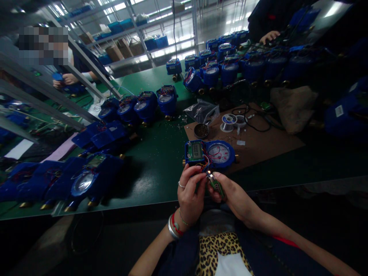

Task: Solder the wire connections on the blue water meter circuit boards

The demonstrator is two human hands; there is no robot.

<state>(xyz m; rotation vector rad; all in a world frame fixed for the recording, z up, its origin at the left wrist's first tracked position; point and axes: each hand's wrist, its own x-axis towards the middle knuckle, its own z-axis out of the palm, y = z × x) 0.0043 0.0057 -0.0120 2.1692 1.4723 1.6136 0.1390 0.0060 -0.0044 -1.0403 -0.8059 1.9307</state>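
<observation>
A blue water meter (pixel 231 147) lies in front of me, with a small display board (pixel 196 150) in its left part and thin coloured wires (pixel 206 162) coming out. My left hand (pixel 192 189) is closed, its thumb and fingers pinching wires at the meter's near edge. My right hand (pixel 230 189) is wrapped round a green lighter (pixel 217 185), thumb at its top. A small flame (pixel 209 172) burns there, right by the left fingertips. The exact wire ends are too small to make out.
A solder spool (pixel 229 119), a small round tin (pixel 201 130) and a clear plastic bag (pixel 202 111) lie beyond the meter, around a brown cardboard sheet (pixel 273 143). Several blue meters (pixel 145 105) stand left and behind. Two other people work across the bench, one hand (pixel 269 37) showing at the right.
</observation>
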